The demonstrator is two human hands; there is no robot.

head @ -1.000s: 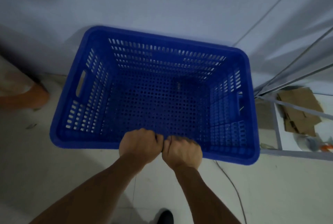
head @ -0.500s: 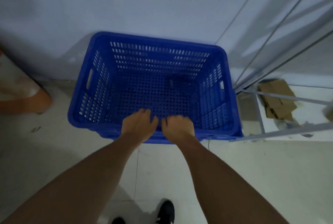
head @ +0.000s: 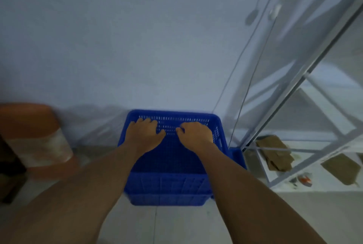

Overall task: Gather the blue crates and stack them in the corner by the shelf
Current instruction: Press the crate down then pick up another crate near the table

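Observation:
A blue perforated crate (head: 169,182) stands on the floor in the corner, against the wall and right beside the shelf frame. It seems to sit on another blue crate (head: 238,157), whose edge sticks out at the right. My left hand (head: 145,131) and my right hand (head: 194,133) are side by side over the crate's open top, near its far wall. Both have their fingers spread and hold nothing. Whether they touch the crate is unclear.
A grey metal shelf frame (head: 294,96) rises at the right, with cardboard pieces (head: 275,153) on its low shelf. An orange and white container (head: 37,141) stands at the left against the wall. Pale floor tiles lie in front of the crate.
Both hands gripped the crate's near rim, lowered it into the corner and have let go. They are now spread over its top, and my view has pulled back.

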